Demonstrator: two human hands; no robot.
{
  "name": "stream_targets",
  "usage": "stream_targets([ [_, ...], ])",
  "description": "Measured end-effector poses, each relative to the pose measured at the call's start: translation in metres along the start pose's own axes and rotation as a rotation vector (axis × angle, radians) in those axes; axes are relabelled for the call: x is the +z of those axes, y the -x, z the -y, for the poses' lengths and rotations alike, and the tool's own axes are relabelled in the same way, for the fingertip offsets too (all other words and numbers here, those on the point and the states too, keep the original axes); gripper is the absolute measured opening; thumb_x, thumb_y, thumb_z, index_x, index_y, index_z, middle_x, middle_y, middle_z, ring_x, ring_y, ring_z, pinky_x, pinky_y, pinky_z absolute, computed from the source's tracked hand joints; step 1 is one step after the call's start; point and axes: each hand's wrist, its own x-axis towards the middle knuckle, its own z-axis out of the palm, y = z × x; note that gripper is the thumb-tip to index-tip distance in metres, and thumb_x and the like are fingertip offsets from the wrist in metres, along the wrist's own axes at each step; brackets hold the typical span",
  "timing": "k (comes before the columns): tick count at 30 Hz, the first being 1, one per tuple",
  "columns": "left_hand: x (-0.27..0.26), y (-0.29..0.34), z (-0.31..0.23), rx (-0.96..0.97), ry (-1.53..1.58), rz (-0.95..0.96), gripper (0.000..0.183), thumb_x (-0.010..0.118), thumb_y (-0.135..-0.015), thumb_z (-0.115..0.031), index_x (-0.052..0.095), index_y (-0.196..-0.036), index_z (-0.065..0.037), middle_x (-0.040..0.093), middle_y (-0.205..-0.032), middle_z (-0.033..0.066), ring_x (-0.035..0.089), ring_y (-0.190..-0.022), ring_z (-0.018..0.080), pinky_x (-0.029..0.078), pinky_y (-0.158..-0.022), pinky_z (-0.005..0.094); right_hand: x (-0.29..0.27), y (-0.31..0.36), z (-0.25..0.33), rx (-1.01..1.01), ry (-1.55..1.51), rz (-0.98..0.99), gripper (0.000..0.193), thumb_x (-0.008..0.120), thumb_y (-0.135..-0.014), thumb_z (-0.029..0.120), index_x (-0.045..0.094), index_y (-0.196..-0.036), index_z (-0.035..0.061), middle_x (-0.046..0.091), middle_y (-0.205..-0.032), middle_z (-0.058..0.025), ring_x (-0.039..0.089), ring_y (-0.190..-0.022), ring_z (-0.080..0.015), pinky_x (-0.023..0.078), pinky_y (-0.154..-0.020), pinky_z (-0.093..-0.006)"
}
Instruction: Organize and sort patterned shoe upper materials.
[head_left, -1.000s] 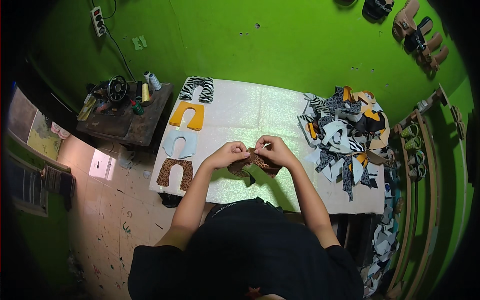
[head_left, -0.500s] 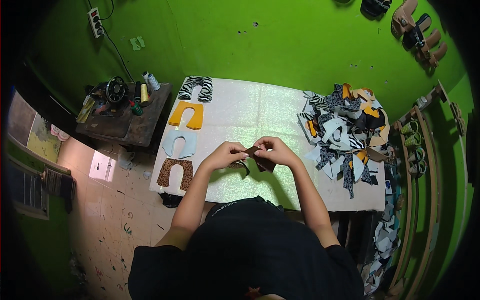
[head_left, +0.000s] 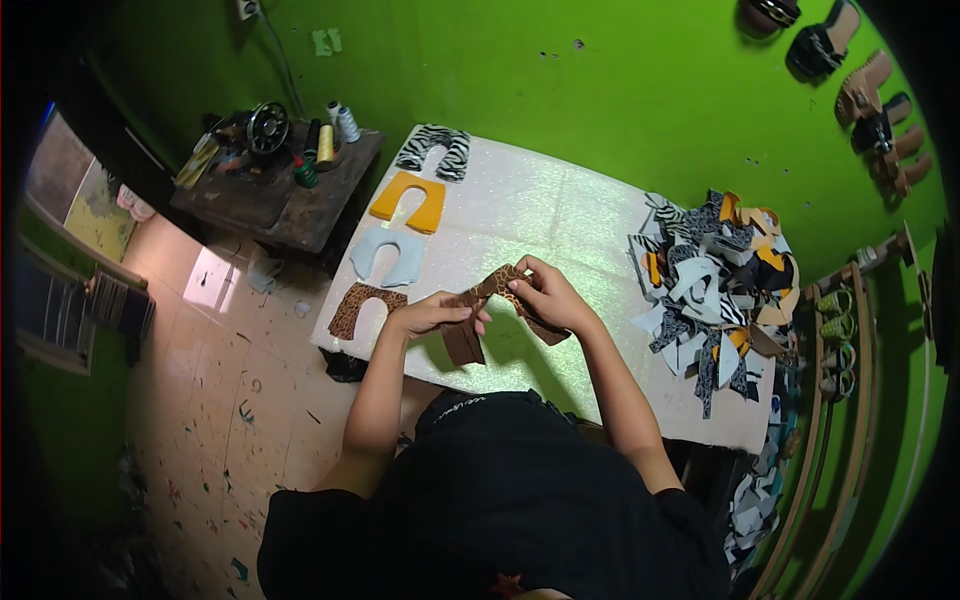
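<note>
Above the near part of the table, both my hands hold a U-shaped leopard-print piece [head_left: 502,281] with a plain brown back. My left hand [head_left: 430,316] is closed on its left arm, where the brown side shows and an end hangs down. The fingers of my right hand [head_left: 545,295] pinch the curved right side, where the leopard print faces up. On the table's left side lie similar U-shaped pieces: leopard print [head_left: 345,312], pale blue-grey [head_left: 403,262], orange-yellow [head_left: 428,207] and zebra print [head_left: 455,157].
A heap of mixed scraps [head_left: 712,285] covers the right of the pale shiny tabletop [head_left: 530,200]. At left stands a dark sewing-machine table [head_left: 290,215] with thread spools [head_left: 326,145]. Sandals [head_left: 870,90] hang on the green wall, beside a wooden rack [head_left: 860,400].
The view has turned, shifting the table within it. The held piece, earlier bunched and mostly brown, is now spread, showing leopard print. My hands have shifted their hold along it.
</note>
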Motion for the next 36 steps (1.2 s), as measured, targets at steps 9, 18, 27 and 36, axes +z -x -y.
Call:
stream_targets([
  [9,-0.025,0.061,0.043,0.142,0.077,-0.726,0.02,0.05,-0.087,-0.012,0.048,-0.103,0.0,0.06,-0.083,0.0071,0.06,-0.068,0.0147,0.05,-0.061,0.0257,0.091,-0.047,-0.043,-0.013,0.043,-0.134,0.02,0.05,-0.084,0.017,0.057,-0.088,-0.0014,0.056,-0.061,-0.0152,0.053,-0.052,-0.0198,0.042,-0.053,-0.032],
  [18,-0.117,0.122,0.07,0.042,-0.208,-0.988,0.019,0.053,-0.082,-0.006,0.056,-0.099,0.003,0.062,-0.083,0.0068,0.059,-0.068,0.0115,0.046,-0.058,0.0226,0.179,-0.095,-0.081,0.53,-0.409,-0.014,0.006,0.059,-0.075,0.005,0.056,-0.08,0.0031,0.056,-0.065,-0.0058,0.054,-0.055,-0.0137,0.043,-0.049,-0.026],
  [27,-0.144,0.106,0.061,-0.108,-0.862,-1.208,0.029,0.066,-0.07,-0.015,0.059,-0.094,-0.002,0.062,-0.08,0.0147,0.06,-0.074,0.0254,0.046,-0.068,0.0331,0.215,-0.119,-0.124,0.557,-0.089,-0.164,0.011,0.064,-0.072,0.004,0.053,-0.07,0.0008,0.057,-0.063,-0.0096,0.054,-0.044,-0.0183,0.048,-0.04,-0.0269],
  [36,-0.135,0.105,0.076,-0.271,-1.04,-1.338,0.041,0.069,-0.067,-0.021,0.057,-0.105,-0.011,0.055,-0.104,0.0137,0.053,-0.098,0.0295,0.043,-0.082,0.0365,0.214,-0.089,-0.062,0.359,0.51,-0.171,0.042,0.071,-0.067,0.022,0.05,-0.096,0.0,0.054,-0.092,-0.0197,0.057,-0.084,-0.0322,0.048,-0.073,-0.0384],
])
